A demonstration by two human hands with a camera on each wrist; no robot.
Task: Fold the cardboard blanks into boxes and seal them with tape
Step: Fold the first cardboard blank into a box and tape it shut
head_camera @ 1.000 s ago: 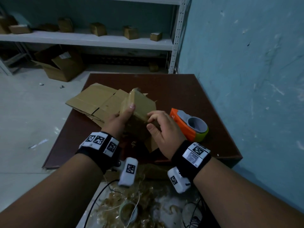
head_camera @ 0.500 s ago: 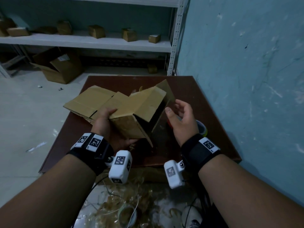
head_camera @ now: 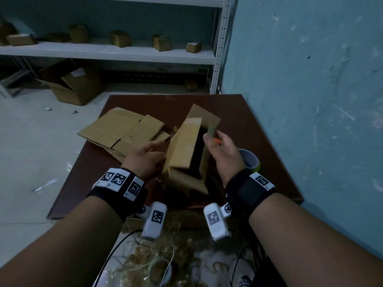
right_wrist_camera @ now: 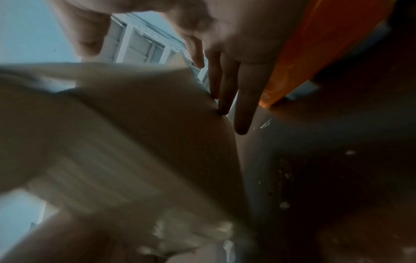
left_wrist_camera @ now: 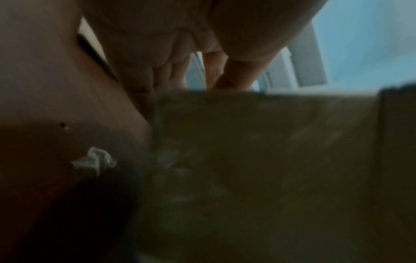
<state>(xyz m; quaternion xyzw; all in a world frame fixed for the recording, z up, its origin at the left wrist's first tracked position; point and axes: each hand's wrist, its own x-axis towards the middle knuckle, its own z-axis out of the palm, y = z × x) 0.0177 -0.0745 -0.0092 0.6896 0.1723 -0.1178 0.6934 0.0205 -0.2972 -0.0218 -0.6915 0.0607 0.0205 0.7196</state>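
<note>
A half-formed cardboard box (head_camera: 182, 154) stands tilted on the dark red table (head_camera: 259, 129), its dark open mouth facing up and right and one flap (head_camera: 204, 117) sticking up. My left hand (head_camera: 148, 156) lies against the box's left side; in the left wrist view the fingers (left_wrist_camera: 144, 78) reach past the box (left_wrist_camera: 270, 160) edge, tips hidden. My right hand (head_camera: 219, 150) is at the right side, thumb at the flap's edge. Its straight fingers (right_wrist_camera: 229, 85) lie along the outside of the flap (right_wrist_camera: 135, 106). An orange tape dispenser (head_camera: 249, 160) sits behind the right hand.
Several flat cardboard blanks (head_camera: 122, 131) are stacked on the table's left half. A blue wall (head_camera: 310, 100) runs close along the right. Behind stand shelves (head_camera: 124, 52) with small boxes and an open carton (head_camera: 72, 85) on the floor. Tape scraps (head_camera: 165, 257) lie near my feet.
The box has been turned more upright, its mouth now facing up. My left hand moved from under it to its left side. My right hand closed in on the raised flap.
</note>
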